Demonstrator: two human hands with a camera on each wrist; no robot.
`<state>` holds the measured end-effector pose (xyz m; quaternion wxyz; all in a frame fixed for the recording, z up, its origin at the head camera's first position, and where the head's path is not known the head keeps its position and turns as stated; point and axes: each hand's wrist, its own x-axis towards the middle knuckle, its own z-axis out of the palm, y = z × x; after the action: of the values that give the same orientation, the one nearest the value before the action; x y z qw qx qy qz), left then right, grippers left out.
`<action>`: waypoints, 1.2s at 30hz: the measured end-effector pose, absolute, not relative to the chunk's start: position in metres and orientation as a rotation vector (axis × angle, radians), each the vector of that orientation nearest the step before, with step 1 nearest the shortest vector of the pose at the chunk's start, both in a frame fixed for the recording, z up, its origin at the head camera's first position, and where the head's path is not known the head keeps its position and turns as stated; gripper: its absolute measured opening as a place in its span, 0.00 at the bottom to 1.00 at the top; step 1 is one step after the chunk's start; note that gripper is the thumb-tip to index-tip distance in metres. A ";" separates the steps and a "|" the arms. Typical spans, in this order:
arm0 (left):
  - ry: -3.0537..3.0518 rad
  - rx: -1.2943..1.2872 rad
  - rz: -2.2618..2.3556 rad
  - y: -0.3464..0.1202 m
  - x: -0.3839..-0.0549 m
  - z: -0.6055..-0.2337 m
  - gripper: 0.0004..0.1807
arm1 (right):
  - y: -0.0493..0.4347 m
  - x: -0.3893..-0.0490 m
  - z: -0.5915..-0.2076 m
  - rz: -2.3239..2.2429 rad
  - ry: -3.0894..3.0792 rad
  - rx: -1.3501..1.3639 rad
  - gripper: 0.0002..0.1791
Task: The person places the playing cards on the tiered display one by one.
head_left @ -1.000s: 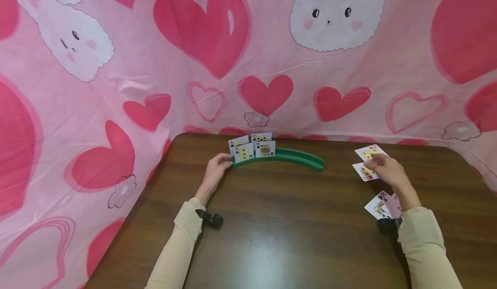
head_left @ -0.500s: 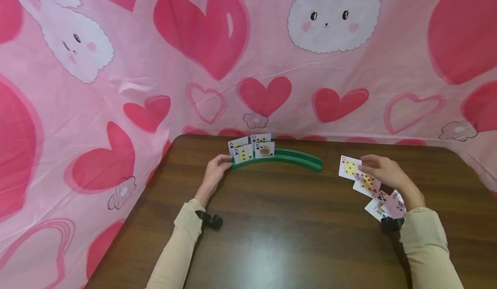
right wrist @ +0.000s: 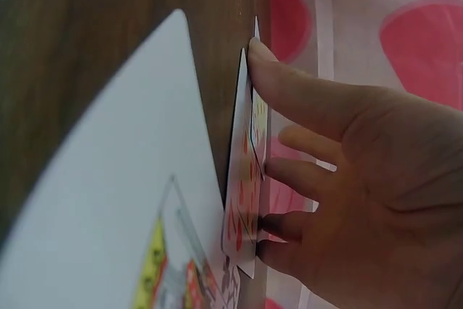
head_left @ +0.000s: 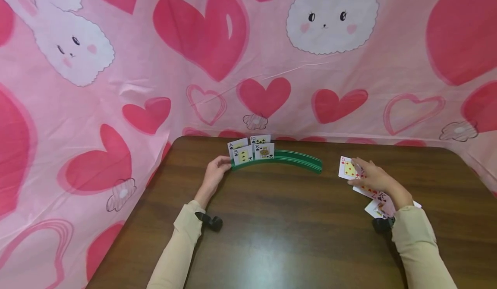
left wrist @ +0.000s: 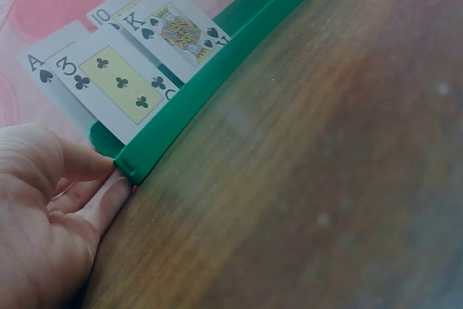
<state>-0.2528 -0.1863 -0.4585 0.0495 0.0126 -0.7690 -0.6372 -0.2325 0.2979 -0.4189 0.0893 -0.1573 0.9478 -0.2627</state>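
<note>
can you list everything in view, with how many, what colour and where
table: 1, brown, under everything
card holder: 1, green, curved, on the table's far side
ace of spades: 1, white, holder's left end, behind the 3
3 of clubs: 1, white and yellow, in front of the ace
10: 1, white, behind the king
king of spades: 1, white, in the holder
loose cards: at least three, white, overlapping on the table's right; exact count hidden
backdrop: pink, hearts and rabbits, around the table
wrist cameras: 2, black, one per wrist
sleeves: 2, cream, on both arms
left hand: 1, pinching the holder's left end
right hand: 1, over the loose cards
</note>
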 end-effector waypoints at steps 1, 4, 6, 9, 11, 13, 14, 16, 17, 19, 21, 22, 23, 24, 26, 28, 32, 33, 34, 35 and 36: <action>-2.341 0.038 -1.945 -0.187 -0.253 -0.459 0.10 | 0.298 -0.233 -0.419 -0.770 2.840 -0.460 0.46; -2.342 0.032 -1.954 -0.187 -0.253 -0.458 0.10 | 0.296 -0.235 -0.421 -0.759 2.921 -0.444 0.43; -2.341 0.032 -1.962 -0.187 -0.253 -0.458 0.10 | 0.296 -0.236 -0.421 -0.754 2.967 -0.441 0.42; -2.350 0.036 -1.967 -0.187 -0.253 -0.458 0.10 | 0.296 -0.237 -0.421 -0.760 3.003 -0.459 0.41; -2.351 0.036 -1.979 -0.187 -0.254 -0.458 0.10 | 0.297 -0.238 -0.421 -0.784 2.997 -0.465 0.42; -2.354 0.036 -1.993 -0.187 -0.254 -0.457 0.11 | 0.298 -0.239 -0.421 -0.823 2.980 -0.472 0.43; -2.357 0.035 -1.989 -0.186 -0.252 -0.454 0.11 | 0.299 -0.240 -0.422 -0.843 2.966 -0.474 0.45; -2.366 0.027 -1.986 -0.184 -0.248 -0.448 0.11 | 0.301 -0.241 -0.422 -0.873 2.946 -0.486 0.47; -2.369 0.025 -1.983 -0.184 -0.246 -0.445 0.11 | 0.302 -0.241 -0.422 -0.884 2.938 -0.488 0.48; -2.377 0.024 -1.969 -0.182 -0.242 -0.439 0.11 | 0.302 -0.242 -0.422 -0.893 2.929 -0.495 0.49; -2.373 0.018 -1.967 -0.182 -0.240 -0.437 0.11 | 0.302 -0.242 -0.422 -0.902 2.923 -0.500 0.48; -2.371 0.017 -1.970 -0.182 -0.240 -0.437 0.11 | 0.302 -0.242 -0.423 -0.907 2.918 -0.502 0.47; -2.370 0.016 -1.970 -0.182 -0.240 -0.437 0.11 | 0.302 -0.241 -0.423 -0.915 2.911 -0.499 0.47; -2.369 0.014 -1.973 -0.182 -0.239 -0.437 0.11 | 0.302 -0.241 -0.423 -0.921 2.903 -0.492 0.46; -2.369 0.014 -1.975 -0.183 -0.239 -0.437 0.11 | 0.303 -0.241 -0.424 -0.938 2.884 -0.482 0.46; -2.370 0.017 -1.977 -0.183 -0.239 -0.437 0.11 | 0.305 -0.241 -0.425 -0.953 2.868 -0.469 0.46; -2.376 0.024 -1.975 -0.182 -0.239 -0.437 0.11 | 0.307 -0.242 -0.426 -0.975 2.861 -0.480 0.48; -2.376 0.025 -1.974 -0.182 -0.239 -0.437 0.11 | 0.307 -0.242 -0.426 -0.976 2.866 -0.485 0.48; -2.377 0.026 -1.973 -0.182 -0.239 -0.437 0.11 | 0.307 -0.242 -0.426 -0.980 2.869 -0.493 0.49; -2.379 0.026 -1.971 -0.182 -0.240 -0.437 0.11 | 0.307 -0.243 -0.426 -0.979 2.871 -0.494 0.50; -2.380 0.026 -1.970 -0.182 -0.240 -0.437 0.11 | 0.307 -0.243 -0.426 -0.978 2.873 -0.491 0.50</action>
<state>-0.2397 -0.1823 -0.4369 0.0259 0.0084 -0.7702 -0.6373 -0.2427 0.3069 -0.4263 0.0335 -0.1597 0.9340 -0.3179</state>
